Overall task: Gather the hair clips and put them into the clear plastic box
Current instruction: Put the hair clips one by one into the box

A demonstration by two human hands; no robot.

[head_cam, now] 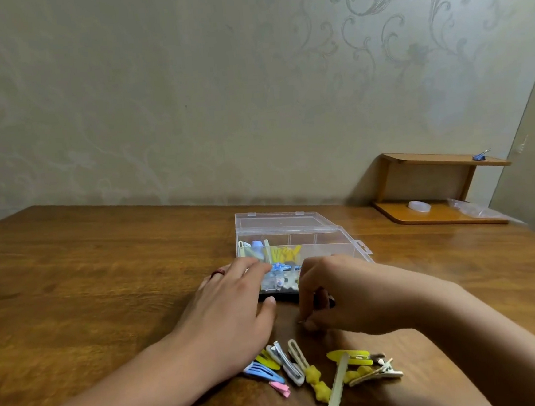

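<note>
The left hand (233, 311) lies flat, fingers straight, against the box (294, 232). The right hand (337, 293) curls downward; whether it grips anything is unclear. Loose clips (318, 372) lie near on the bench (88, 265). The open box holds yellow and blue clips.

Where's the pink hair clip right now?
In the head view, the pink clip lies on the table near the bottom edge, at the left end of the loose pile, just below the blue clip and beside the left forearm.

Two hands (226, 305), one clear plastic box (294, 229), roughly ten loose hair clips (317, 368) at six o'clock.
</note>
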